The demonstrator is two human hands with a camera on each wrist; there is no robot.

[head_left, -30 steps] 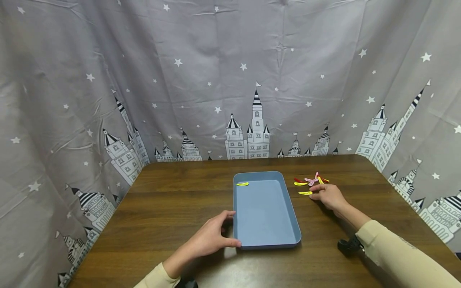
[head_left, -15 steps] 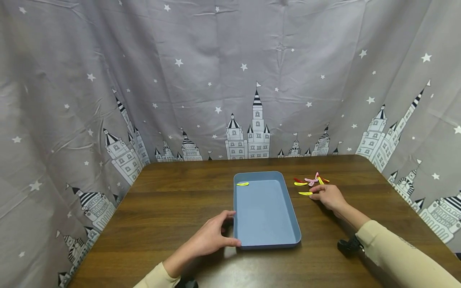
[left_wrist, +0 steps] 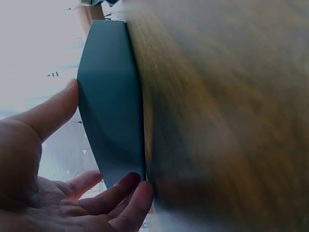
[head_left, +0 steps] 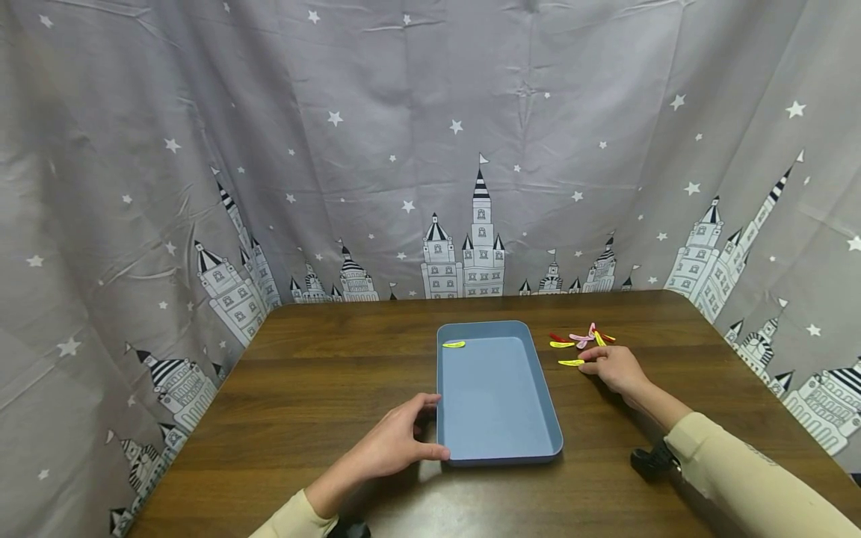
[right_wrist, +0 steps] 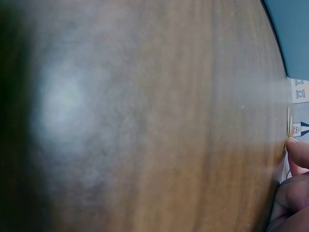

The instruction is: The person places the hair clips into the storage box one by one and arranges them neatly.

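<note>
A shallow blue-grey tray (head_left: pixel 498 396) lies on the wooden table, with one yellow snap hair clip (head_left: pixel 454 344) in its far left corner. My left hand (head_left: pixel 393 441) rests against the tray's left side. In the left wrist view its thumb (left_wrist: pixel 60 108) is on the rim and its fingertips touch the wall low down by the table. To the right of the tray, my right hand (head_left: pixel 613 368) pinches the right end of another yellow hair clip (head_left: pixel 570 362) between thumb and forefinger. In the right wrist view only the fingers (right_wrist: pixel 298 152) show, at the edge.
Just beyond the right hand lies a loose group of hair clips: a yellow clip (head_left: pixel 561 344), a red clip (head_left: pixel 557 337), pink clips (head_left: pixel 580 337) and another yellow clip (head_left: pixel 599 338). A grey curtain (head_left: pixel 363 149) printed with castles hangs behind the table (head_left: pixel 323 373).
</note>
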